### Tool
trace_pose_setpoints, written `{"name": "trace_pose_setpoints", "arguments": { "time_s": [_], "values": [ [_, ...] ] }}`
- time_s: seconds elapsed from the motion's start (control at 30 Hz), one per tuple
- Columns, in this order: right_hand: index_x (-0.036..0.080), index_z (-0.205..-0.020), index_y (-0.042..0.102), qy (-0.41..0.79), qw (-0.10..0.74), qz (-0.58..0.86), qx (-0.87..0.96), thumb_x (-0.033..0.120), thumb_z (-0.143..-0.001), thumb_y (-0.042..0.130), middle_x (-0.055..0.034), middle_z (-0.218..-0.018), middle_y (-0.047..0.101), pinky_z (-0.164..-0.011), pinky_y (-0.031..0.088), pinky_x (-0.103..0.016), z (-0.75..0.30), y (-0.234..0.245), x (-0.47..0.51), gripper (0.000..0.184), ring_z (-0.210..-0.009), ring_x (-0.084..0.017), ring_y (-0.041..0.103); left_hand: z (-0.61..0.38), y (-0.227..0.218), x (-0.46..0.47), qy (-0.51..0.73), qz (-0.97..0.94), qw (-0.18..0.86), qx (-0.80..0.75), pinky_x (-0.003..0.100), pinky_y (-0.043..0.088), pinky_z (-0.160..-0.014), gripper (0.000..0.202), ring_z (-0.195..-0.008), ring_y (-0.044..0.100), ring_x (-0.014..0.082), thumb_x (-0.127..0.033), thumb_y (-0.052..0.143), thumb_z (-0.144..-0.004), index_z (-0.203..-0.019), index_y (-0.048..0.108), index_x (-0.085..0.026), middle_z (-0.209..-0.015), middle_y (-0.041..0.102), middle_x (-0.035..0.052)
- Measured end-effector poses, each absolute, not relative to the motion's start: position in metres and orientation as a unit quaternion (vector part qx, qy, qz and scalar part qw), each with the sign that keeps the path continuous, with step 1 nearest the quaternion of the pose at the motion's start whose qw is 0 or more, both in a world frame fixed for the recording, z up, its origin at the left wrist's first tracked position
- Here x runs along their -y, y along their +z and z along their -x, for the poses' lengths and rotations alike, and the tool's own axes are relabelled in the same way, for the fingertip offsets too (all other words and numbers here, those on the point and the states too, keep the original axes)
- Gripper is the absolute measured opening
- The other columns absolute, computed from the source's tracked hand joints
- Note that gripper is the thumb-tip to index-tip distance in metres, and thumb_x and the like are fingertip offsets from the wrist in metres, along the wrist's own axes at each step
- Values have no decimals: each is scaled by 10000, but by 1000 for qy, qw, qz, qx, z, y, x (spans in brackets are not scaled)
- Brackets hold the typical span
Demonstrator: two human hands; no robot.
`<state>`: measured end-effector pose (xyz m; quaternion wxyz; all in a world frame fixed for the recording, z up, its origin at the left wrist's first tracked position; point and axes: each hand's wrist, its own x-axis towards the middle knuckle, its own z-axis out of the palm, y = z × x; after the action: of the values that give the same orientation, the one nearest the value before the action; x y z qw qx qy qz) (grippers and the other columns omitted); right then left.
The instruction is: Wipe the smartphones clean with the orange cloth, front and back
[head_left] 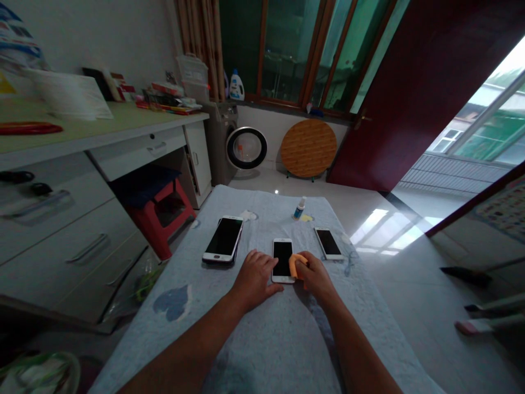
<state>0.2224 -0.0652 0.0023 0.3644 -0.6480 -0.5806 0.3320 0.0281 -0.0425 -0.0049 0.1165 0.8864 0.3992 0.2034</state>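
Note:
A white smartphone (283, 262) with a dark screen lies face up on the cloth-covered table, between my hands. My left hand (255, 279) rests along its left edge, fingers stretched out and thumb at the lower corner. An orange cloth (294, 265) is pinched in my right hand (314, 273) against the phone's right side. Left of them lies a larger smartphone (223, 239), which seems stacked on another dark item. Another white smartphone (328, 243) lies to the right. Behind the middle phone stands a small spray bottle (299, 208) with a blue label.
The table wears a light blue cloth (172, 350). To the left are a desk (139, 128) with drawers and a red stool (164, 210). Farther back are a washing machine with its round door (246, 148) open and a round wooden tabletop (309, 149) against the wall.

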Motion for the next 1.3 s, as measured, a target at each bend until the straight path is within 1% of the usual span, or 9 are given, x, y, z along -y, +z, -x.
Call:
{"name": "trace_pose_setpoints", "arguments": {
  "time_s": [0.17, 0.27, 0.53, 0.7, 0.83, 0.93, 1.07, 1.13, 1.3],
  "values": [
    [177, -928, 588, 418, 409, 593, 553, 377, -809, 478, 24, -674, 539, -499, 373, -208, -213, 6, 68, 258, -557, -112, 472, -30, -4, 41, 216, -881, 101, -408, 479, 352, -991, 640, -1028, 535, 290, -562, 689, -725, -1221, 551, -181, -1060, 624, 95],
    [176, -961, 604, 440, 449, 543, 556, 385, -810, 531, 11, -744, 572, -577, 418, -218, -208, 6, 68, 269, -638, -121, 510, -30, -2, 41, 232, -875, 98, -413, 456, 371, -968, 552, -1010, 534, 278, -548, 644, -768, -1176, 570, -183, -1033, 614, 88],
    [182, -1081, 622, 564, 506, 457, 466, 368, -796, 607, -38, -896, 665, -627, 473, -246, -208, 6, 69, 340, -739, -156, 595, -32, 3, 47, 266, -823, 213, -455, 309, 459, -807, 449, -926, 587, 211, -233, 544, -810, -1255, 495, -206, -1020, 615, 59],
    [184, -824, 606, 610, 594, 400, 340, 287, -691, 662, -81, -1067, 688, -719, 531, -326, -210, 8, 68, 177, -895, -219, 641, -36, 8, 49, 296, -770, 282, -490, 272, 454, -729, 643, -794, 629, 177, -164, 502, -807, -1416, 303, -214, -1002, 656, 49],
    [179, -749, 570, 617, 610, 387, 311, 256, -649, 619, -73, -838, 715, -680, 541, -330, -213, 12, 67, 136, -741, -199, 656, -40, 8, 52, 298, -722, 348, -519, 265, 442, -648, 782, -688, 620, 168, -195, 530, -802, -1477, 135, -165, -964, 671, 64],
    [189, -716, 527, 606, 610, 396, 322, 284, -646, 602, -24, -650, 657, -549, 511, -270, -214, 13, 67, 140, -586, -164, 615, -41, 7, 54, 297, -714, 387, -501, 266, 447, -667, 797, -746, 625, 178, -199, 566, -775, -1468, 176, -161, -998, 669, 71],
    [206, -751, 498, 541, 584, 479, 370, 351, -686, 605, 58, -532, 530, -362, 340, -184, -215, 11, 66, 192, -390, -95, 444, -41, 6, 56, 291, -722, 434, -454, 255, 448, -665, 827, -762, 631, 176, -206, 617, -740, -1458, 206, -211, -1016, 676, 40],
    [199, -765, 525, 472, 556, 534, 428, 365, -722, 602, 66, -531, 499, -378, 317, -181, -217, 7, 64, 188, -401, -84, 409, -41, 5, 57, 279, -726, 427, -461, 258, 448, -671, 855, -774, 636, 184, -198, 646, -715, -1452, 213, -219, -1004, 680, 34],
    [168, -820, 637, 299, 501, 596, 551, 374, -775, 603, -8, -706, 602, -611, 430, -248, -220, -4, 58, 214, -660, -147, 541, -40, 2, 58, 288, -757, 342, -476, 292, 432, -842, 727, -1025, 606, 224, -219, 687, -705, -1358, 370, -263, -1161, 633, 45]
  ]
}}
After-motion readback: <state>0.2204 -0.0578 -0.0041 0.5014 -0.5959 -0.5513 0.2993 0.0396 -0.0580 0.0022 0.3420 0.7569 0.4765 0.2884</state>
